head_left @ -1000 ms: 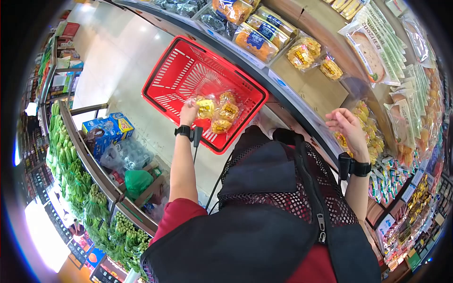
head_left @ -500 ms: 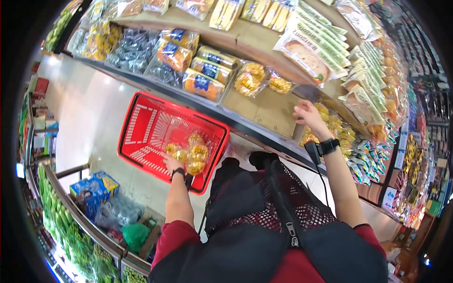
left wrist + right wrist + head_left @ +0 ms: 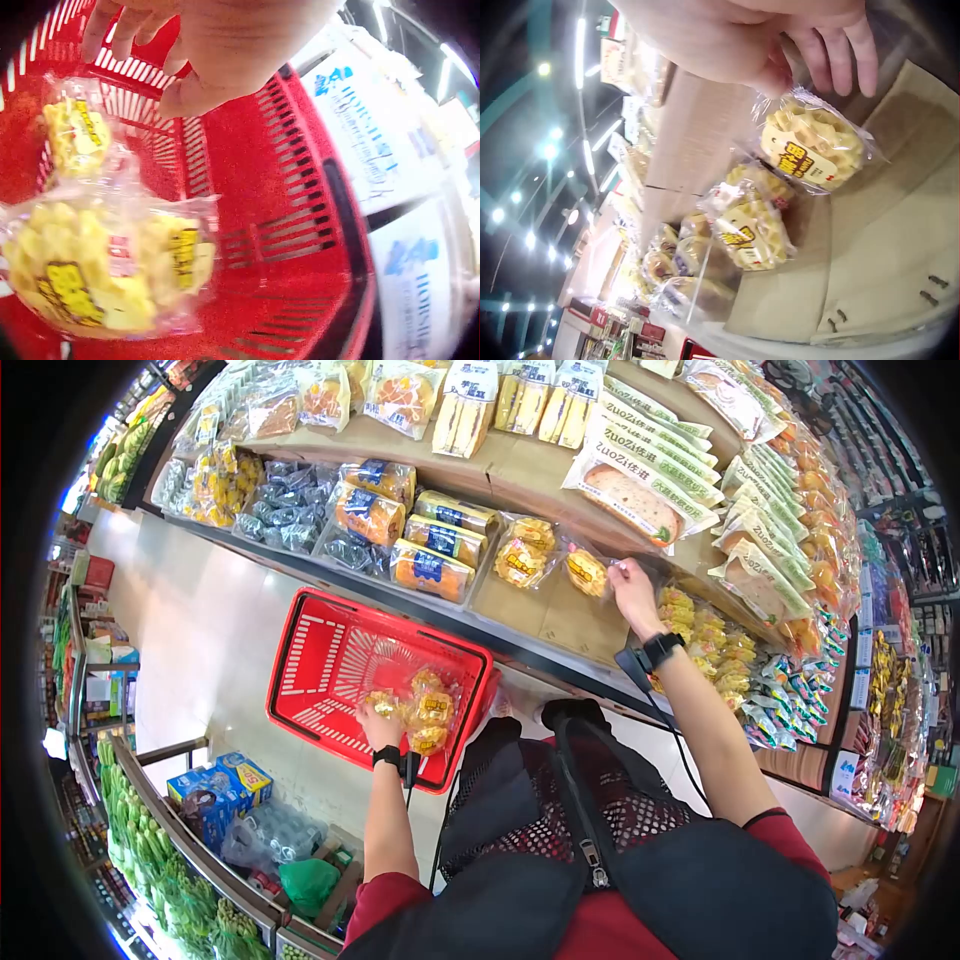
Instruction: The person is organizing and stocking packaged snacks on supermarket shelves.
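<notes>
My left hand (image 3: 380,725) hangs slack-fingered, holding nothing, just over the yellow pastry packs (image 3: 428,710) in the red basket (image 3: 320,650), while my right hand (image 3: 635,588) touches the pastry bag (image 3: 587,572) on the cardboard shelf (image 3: 545,615), pinching or not I cannot tell.

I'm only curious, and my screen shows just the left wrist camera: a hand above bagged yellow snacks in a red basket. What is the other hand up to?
Observer: The right hand is raised to a shelf, fingertips at the top of a clear bag of yellow pastries. I cannot tell whether it grips.
Visitor: Is that bag alone there?
Observer: No, a second bag of the same kind lies just beside it.
Visitor: Where does my basket stand?
Observer: The red basket sits on the floor, below that shelf.
</notes>
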Demonstrator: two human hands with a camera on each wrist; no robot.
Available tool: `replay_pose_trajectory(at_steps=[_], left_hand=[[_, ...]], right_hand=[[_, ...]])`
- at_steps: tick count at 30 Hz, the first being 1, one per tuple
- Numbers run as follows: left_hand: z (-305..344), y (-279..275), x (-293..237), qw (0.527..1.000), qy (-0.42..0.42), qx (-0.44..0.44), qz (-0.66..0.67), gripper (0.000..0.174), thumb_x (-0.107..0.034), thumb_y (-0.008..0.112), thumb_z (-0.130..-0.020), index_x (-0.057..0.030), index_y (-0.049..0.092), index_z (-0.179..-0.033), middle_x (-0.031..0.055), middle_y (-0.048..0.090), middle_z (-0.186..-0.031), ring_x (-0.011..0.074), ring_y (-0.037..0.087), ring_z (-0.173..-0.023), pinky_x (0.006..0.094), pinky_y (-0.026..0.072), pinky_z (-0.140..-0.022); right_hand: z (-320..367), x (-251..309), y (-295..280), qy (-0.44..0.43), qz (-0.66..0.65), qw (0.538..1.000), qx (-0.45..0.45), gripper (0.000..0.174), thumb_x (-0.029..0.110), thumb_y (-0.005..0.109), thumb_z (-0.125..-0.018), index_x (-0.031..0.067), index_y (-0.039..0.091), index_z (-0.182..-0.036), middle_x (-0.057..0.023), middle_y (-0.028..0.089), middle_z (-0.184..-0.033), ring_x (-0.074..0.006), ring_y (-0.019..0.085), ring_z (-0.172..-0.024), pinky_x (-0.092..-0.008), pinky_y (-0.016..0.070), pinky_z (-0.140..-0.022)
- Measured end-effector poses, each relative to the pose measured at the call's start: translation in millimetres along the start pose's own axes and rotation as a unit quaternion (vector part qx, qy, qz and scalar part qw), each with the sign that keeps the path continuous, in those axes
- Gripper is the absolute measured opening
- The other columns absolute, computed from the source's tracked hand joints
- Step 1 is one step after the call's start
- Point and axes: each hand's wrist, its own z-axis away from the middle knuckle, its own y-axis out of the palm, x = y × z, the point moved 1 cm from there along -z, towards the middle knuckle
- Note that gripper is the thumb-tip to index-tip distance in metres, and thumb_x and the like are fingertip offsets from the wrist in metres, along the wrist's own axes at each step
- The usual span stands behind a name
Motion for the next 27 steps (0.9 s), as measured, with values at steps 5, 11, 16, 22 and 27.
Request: replay_pose_trajectory(at_steps=[5, 11, 16, 22, 27], left_hand=[[26, -49, -100, 0.931, 0.065, 0.081, 0.349, 0.027, -0.013, 0.063, -0.086, -0.0007, 0.06, -0.109, 0.0101, 0.065, -0.103, 0.0206, 0.06, -0.101, 0.0307, 0.0466, -0.089], [76, -109, -236, 0.741, 0.131, 0.405, 0.52, 0.044, -0.032, 0.046, -0.098, -0.0011, 0.049, -0.128, 0.0116, 0.059, -0.12, 0.0161, 0.057, -0.105, 0.0317, 0.0448, -0.091], [103, -132, -275, 0.591, 0.136, 0.561, 0.563, 0.061, -0.043, 0.049, -0.094, 0.0008, 0.039, -0.136, 0.0099, 0.052, -0.127, 0.0148, 0.053, -0.109, 0.0299, 0.0436, -0.092], [100, -130, -259, 0.65, 0.135, 0.547, 0.509, 0.051, -0.024, 0.063, -0.089, 0.0026, 0.046, -0.13, 0.0085, 0.06, -0.116, 0.0143, 0.057, -0.102, 0.0285, 0.0454, -0.088], [59, -146, -191, 0.774, 0.047, 0.38, 0.505, 0.03, -0.017, 0.066, -0.086, 0.0002, 0.061, -0.11, 0.006, 0.066, -0.096, 0.0104, 0.061, -0.086, 0.025, 0.0483, -0.075]], right_hand=[[60, 35, -62, -0.047, -0.205, 0.977, 0.037, 0.016, 0.019, 0.047, -0.098, 0.0039, 0.052, -0.094, -0.0013, 0.054, -0.079, -0.0094, 0.048, -0.07, -0.0255, 0.0419, -0.066], [116, 83, -87, 0.143, -0.474, 0.85, 0.177, 0.011, 0.018, 0.049, -0.097, 0.008, 0.054, -0.097, 0.0036, 0.054, -0.089, -0.0059, 0.051, -0.08, -0.0226, 0.0418, -0.073], [136, 110, -75, 0.072, -0.425, 0.842, 0.324, 0.015, 0.022, 0.048, -0.098, 0.0071, 0.053, -0.097, 0.0023, 0.055, -0.089, -0.0053, 0.047, -0.077, -0.0216, 0.0407, -0.075], [141, 118, -54, 0.076, -0.362, 0.857, 0.36, 0.022, 0.025, 0.049, -0.098, 0.0032, 0.053, -0.101, -0.0096, 0.063, -0.104, -0.0142, 0.06, -0.093, -0.0283, 0.0483, -0.083], [128, 102, -53, 0.037, -0.284, 0.889, 0.358, 0.026, 0.025, 0.05, -0.097, 0.0012, 0.053, -0.106, -0.0148, 0.063, -0.107, -0.0203, 0.064, -0.093, -0.0313, 0.0511, -0.082]])
